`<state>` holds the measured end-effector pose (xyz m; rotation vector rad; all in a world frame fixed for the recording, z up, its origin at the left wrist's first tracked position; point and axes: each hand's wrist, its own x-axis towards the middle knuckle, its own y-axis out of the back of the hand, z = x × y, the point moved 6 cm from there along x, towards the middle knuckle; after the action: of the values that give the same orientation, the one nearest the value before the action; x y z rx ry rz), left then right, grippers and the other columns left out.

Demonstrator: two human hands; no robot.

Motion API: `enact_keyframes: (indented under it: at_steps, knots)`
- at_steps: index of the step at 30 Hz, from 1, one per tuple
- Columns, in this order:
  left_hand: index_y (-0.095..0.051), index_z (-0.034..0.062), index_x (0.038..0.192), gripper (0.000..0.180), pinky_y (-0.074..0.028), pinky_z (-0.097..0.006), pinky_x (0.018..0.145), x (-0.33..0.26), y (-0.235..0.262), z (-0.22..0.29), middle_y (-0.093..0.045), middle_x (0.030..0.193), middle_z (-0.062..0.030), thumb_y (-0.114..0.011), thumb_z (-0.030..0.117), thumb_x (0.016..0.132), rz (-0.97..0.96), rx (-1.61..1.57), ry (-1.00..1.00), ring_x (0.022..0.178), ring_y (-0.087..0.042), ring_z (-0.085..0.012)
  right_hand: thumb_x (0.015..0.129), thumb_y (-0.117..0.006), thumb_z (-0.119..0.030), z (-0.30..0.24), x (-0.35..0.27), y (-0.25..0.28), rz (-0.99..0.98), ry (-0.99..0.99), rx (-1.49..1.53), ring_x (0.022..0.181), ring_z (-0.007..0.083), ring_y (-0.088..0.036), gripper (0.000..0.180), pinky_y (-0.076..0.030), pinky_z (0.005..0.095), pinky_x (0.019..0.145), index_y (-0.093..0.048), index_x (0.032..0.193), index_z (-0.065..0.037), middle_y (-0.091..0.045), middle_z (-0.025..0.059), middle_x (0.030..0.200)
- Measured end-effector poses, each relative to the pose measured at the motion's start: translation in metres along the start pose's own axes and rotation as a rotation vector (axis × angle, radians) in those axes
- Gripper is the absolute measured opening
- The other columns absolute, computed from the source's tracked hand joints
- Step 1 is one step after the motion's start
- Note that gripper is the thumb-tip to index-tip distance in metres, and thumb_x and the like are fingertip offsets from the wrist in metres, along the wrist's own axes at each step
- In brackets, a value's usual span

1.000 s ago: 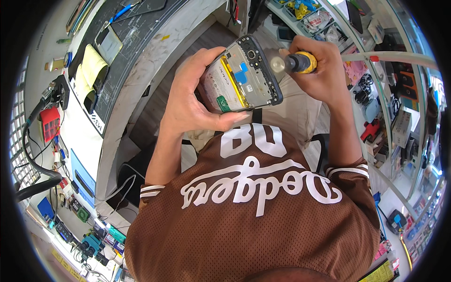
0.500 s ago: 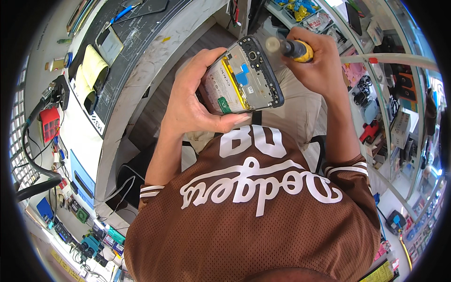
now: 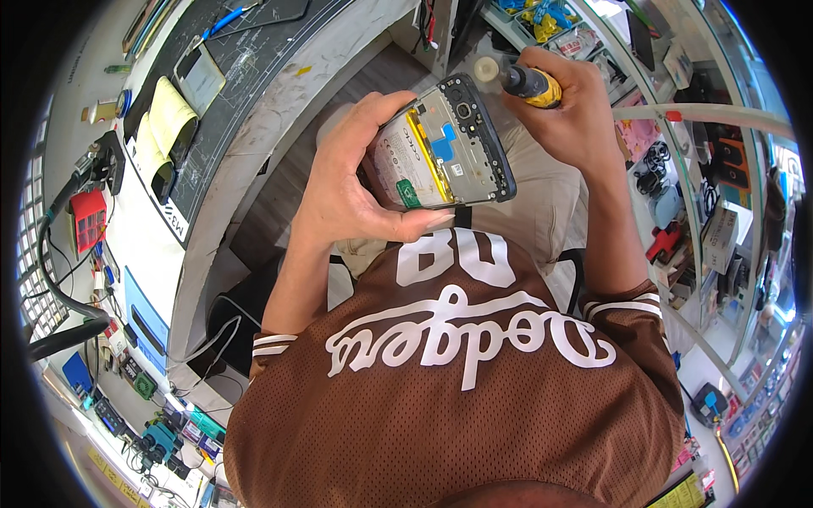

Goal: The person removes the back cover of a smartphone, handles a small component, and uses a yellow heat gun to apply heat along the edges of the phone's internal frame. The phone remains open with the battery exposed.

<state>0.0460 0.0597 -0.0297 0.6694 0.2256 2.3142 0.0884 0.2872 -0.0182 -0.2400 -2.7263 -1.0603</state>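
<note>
My left hand [image 3: 347, 178] is wrapped round an opened phone [image 3: 445, 144], fingers along its far edge and thumb along its near edge. The phone's back is off. A pale battery with a green sticker, a yellow strip, a blue patch and a dark camera end show inside. In my right hand [image 3: 567, 110] is a yellow-and-black handheld rotary tool [image 3: 533, 87], gripped in closed fingers. Its pale round tip [image 3: 486, 69] is blurred and lies near the phone's camera end; a small gap seems to separate them.
On the left a workbench has a dark printed mat [image 3: 254, 63], a yellow-covered pad [image 3: 165, 127], a red box [image 3: 87, 220] and a blue tray [image 3: 146, 317]. A glass display case [image 3: 694, 169] with many small goods stands on the right. Trays of parts [image 3: 542, 21] sit beyond my right hand.
The phone and my left hand have shifted slightly right and nearer to me. My right hand with the rotary tool has barely moved.
</note>
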Motion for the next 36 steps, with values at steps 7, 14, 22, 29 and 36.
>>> enact_keyframes:
  at_steps: [7, 14, 22, 29, 36]
  knots:
    - [-0.060, 0.0023, 0.131, 0.093, -0.047, -0.032, 0.079, 0.002, -0.002, 0.003, -0.064, 0.100, -0.0083, -0.097, 0.028, 0.050, -0.002, -0.039, 0.000, 0.086, -0.060, -0.0218, 0.084, -0.073, -0.009, 0.005, 0.007, -0.008, -0.034, -0.051, 0.017, 0.061, 0.0115, -0.041, 0.017, -0.037, 0.0300, 0.057, -0.058, 0.081, -0.003, -0.044, 0.0027, 0.064]
    - [-0.060, 0.0026, 0.132, 0.094, -0.047, -0.033, 0.079, 0.001, 0.000, 0.001, -0.064, 0.100, -0.0078, -0.096, 0.029, 0.050, -0.020, 0.016, 0.026, 0.086, -0.060, -0.0229, 0.084, -0.074, -0.009, 0.004, 0.008, -0.006, -0.046, -0.047, 0.007, 0.061, 0.0112, -0.041, 0.017, -0.037, 0.0292, 0.057, -0.057, 0.081, -0.003, -0.045, 0.0023, 0.064]
    - [-0.058, 0.0015, 0.134, 0.092, -0.048, -0.033, 0.086, 0.002, 0.000, -0.004, -0.065, 0.106, -0.0087, -0.094, 0.027, 0.053, 0.001, -0.021, 0.022, 0.092, -0.063, -0.0227, 0.084, -0.074, -0.009, 0.002, -0.003, -0.003, -0.007, -0.007, 0.040, 0.059, 0.0116, -0.040, 0.020, -0.036, 0.0297, 0.055, -0.056, 0.079, -0.003, -0.045, 0.0046, 0.063]
    - [-0.054, -0.0029, 0.139, 0.096, -0.048, -0.032, 0.097, 0.004, 0.000, -0.010, -0.065, 0.117, -0.0102, -0.094, 0.022, 0.056, 0.002, -0.098, 0.059, 0.105, -0.063, -0.0180, 0.081, -0.079, -0.014, -0.005, -0.041, 0.003, -0.009, -0.121, 0.072, 0.054, 0.0295, -0.050, 0.020, -0.042, 0.0353, 0.054, -0.062, 0.078, -0.004, -0.054, 0.0128, 0.061]
    - [-0.052, -0.0044, 0.140, 0.097, -0.047, -0.032, 0.101, 0.003, -0.004, -0.014, -0.064, 0.121, -0.0102, -0.095, 0.023, 0.058, 0.067, -0.221, 0.139, 0.111, -0.062, -0.0173, 0.088, -0.076, -0.008, -0.007, -0.046, -0.002, 0.128, 0.003, 0.041, 0.055, 0.0117, -0.043, 0.027, -0.035, 0.0292, 0.052, -0.056, 0.072, -0.001, -0.050, 0.0056, 0.061]
